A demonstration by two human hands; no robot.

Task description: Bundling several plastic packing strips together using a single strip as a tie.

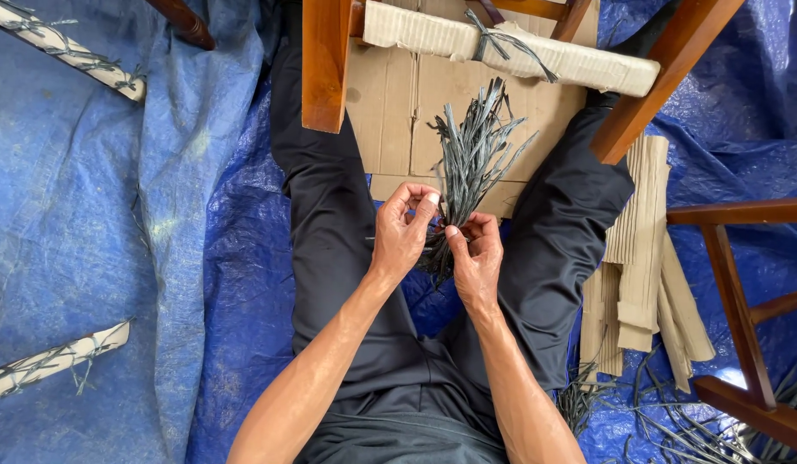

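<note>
Head view, looking down: a bundle of dark grey-green flat strips [471,163] stands between the person's spread legs, its lower end gathered at the hands and its loose upper ends fanning out over a sheet of brown cardboard [398,103] on the floor. Left hand [401,236] closes its grip on the bundle's lower left side, thumb and curled fingers pinched around the strips. Right hand [476,258] grips the same lower end from the right, fingertips pressed to the strips just beside the left hand; both grips are nearly fully closed, and the two hands almost touch. A thin dark strand runs sideways between the hands at the level of the fingers. Above the bundle, a pale wrapped roll [579,60] tied with a dark strip lies across a wooden chair frame [323,69], whose legs flank the cardboard. To the right of the person's leg, a stack of folded pale corrugated strips [643,249] lies on the blue tarpaulin [89,215], near a second wooden frame [738,301]. Loose dark strips [673,421] lie scattered at lower right. Two more pale wrapped pieces [63,51] lie well apart at far left.
</note>
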